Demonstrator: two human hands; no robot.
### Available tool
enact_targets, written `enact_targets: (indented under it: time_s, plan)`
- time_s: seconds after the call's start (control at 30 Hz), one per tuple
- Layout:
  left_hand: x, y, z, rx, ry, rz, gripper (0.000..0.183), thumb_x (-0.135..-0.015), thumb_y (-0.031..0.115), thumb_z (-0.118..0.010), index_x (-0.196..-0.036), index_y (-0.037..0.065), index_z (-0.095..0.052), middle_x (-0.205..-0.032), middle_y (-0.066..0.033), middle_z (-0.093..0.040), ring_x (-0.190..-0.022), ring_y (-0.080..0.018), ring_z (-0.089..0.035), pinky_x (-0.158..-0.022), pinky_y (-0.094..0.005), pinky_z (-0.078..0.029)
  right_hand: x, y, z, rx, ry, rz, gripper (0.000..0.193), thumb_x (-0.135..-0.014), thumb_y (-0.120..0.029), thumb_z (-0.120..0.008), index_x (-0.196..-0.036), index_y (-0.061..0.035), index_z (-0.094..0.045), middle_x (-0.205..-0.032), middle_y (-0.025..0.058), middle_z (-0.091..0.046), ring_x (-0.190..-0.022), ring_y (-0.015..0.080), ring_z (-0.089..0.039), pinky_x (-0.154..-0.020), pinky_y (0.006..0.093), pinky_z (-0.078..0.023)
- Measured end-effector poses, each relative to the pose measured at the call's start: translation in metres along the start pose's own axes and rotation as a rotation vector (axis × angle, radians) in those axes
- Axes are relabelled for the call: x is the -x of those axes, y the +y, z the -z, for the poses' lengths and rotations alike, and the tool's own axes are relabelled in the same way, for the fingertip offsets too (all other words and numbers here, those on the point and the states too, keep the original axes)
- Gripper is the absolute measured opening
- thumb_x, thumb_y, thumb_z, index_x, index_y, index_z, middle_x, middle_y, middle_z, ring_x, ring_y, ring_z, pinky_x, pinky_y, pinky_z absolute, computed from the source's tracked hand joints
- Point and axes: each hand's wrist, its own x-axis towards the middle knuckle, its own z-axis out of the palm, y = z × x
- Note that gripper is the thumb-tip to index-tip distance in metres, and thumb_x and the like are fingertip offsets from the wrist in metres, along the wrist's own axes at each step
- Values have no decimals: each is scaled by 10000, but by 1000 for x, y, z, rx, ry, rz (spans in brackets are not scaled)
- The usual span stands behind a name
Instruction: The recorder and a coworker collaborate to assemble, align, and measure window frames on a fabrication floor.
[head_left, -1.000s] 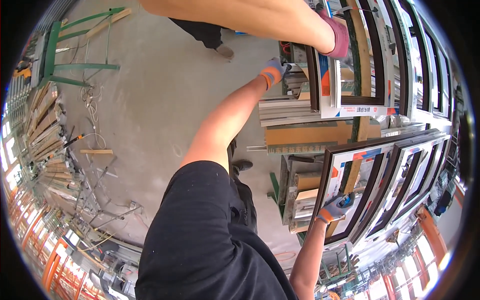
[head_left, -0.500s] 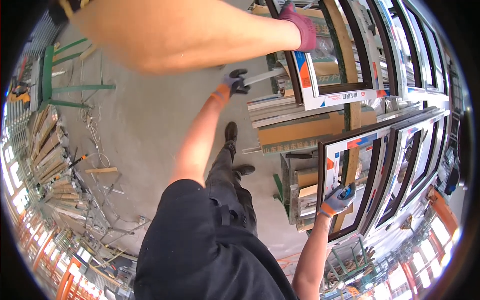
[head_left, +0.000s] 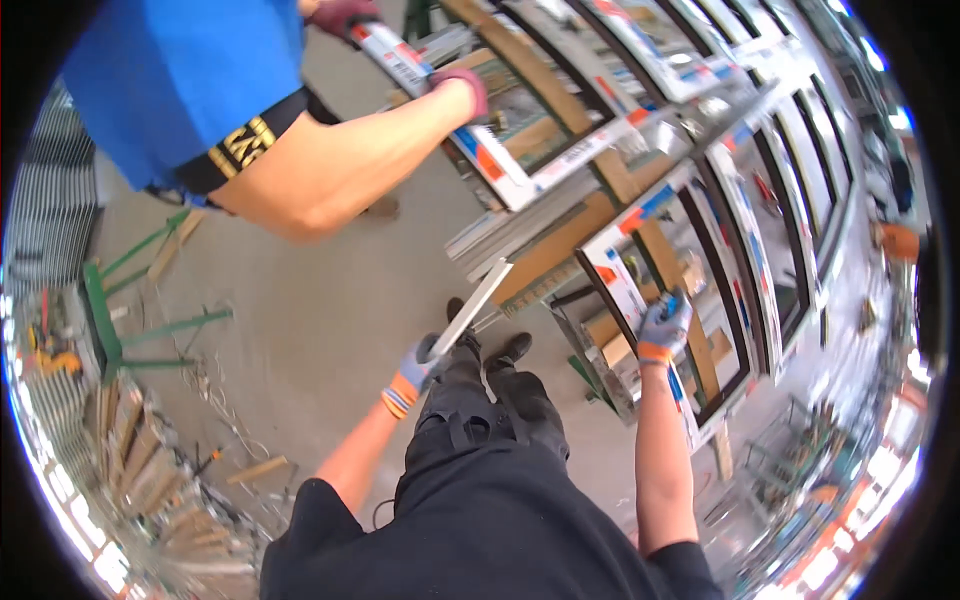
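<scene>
In my left hand point(head_left: 416, 366), gloved in grey and orange, is one end of a narrow white strip point(head_left: 472, 312). The strip slants up to the right over the floor, above my shoes. My right hand point(head_left: 666, 328), in a matching glove, is closed around a small blue object point(head_left: 664, 305), mostly hidden by the fingers. That hand is over the near end of a dark window frame point(head_left: 614, 278) with white, red and blue protective film. I cannot tell whether the hand touches the frame.
At the upper left stands a co-worker in a blue shirt point(head_left: 190, 90), whose maroon-gloved hands point(head_left: 462, 90) are on another film-covered frame point(head_left: 490, 165). More frames line the right. Long profiles point(head_left: 500, 235) lie under them. Green metal stands point(head_left: 100, 320) and stacked offcuts point(head_left: 130, 450) are at left.
My left hand has drawn the white strip away from the stacked profiles, back toward my body. The co-worker's arm has shifted and both maroon gloves now show. My view has turned.
</scene>
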Motion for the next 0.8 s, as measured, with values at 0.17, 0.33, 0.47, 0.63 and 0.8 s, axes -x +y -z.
enact_targets:
  time_s: [0.17, 0.33, 0.47, 0.63, 0.8]
  plan:
    - [-7, 68, -107, 56, -375, -143, 382, -989, 247, -591, -1277, -2, -562, -1007, -50, -644, -839, -120, -614, -701, -249, -510, 12, -39, 19, -182, 10, 143, 376, -860, -49, -583, -1234, -10, -595, -1083, 173, -649, -976, 292, -654, -873, 360, -522]
    - [-10, 108, -198, 9, -474, -310, 422, -1007, 250, -547, -1349, 4, -529, -1120, -62, -651, -1003, -144, -611, -885, -254, -479, 76, -128, 53, -758, -133, 77, 452, -882, -31, -587, -1320, 43, -505, -1264, 176, -602, -1205, 271, -577, -1037, 371, -443]
    - [-1, 123, -261, 628, -561, -121, 458, -1032, 277, -462, -1408, 15, -474, -1301, -130, -591, -1240, -228, -542, -1095, -347, -392, 86, -121, 50, -712, -20, 22, 566, -866, -217, -661, -1350, 18, -485, -1313, 213, -570, -1256, 350, -532, -1105, 460, -361]
    - [-32, 98, -267, 969, -701, 147, 504, -1026, 307, -461, -1437, 17, -429, -1410, -179, -495, -1329, -319, -458, -1166, -433, -306, 54, -111, 85, -399, -256, 280, 727, -788, -308, -659, -1416, -14, -440, -1444, 174, -486, -1387, 355, -399, -1181, 551, -168]
    - [-42, 122, -287, -704, -212, -1004, 269, -1020, 229, -485, -1010, 27, -663, -899, -128, -701, -820, -240, -696, -715, -350, -562, 41, -80, 79, -951, -381, -270, 536, -906, -185, -593, -1390, 6, -463, -1326, 208, -570, -1273, 316, -536, -1093, 419, -375]
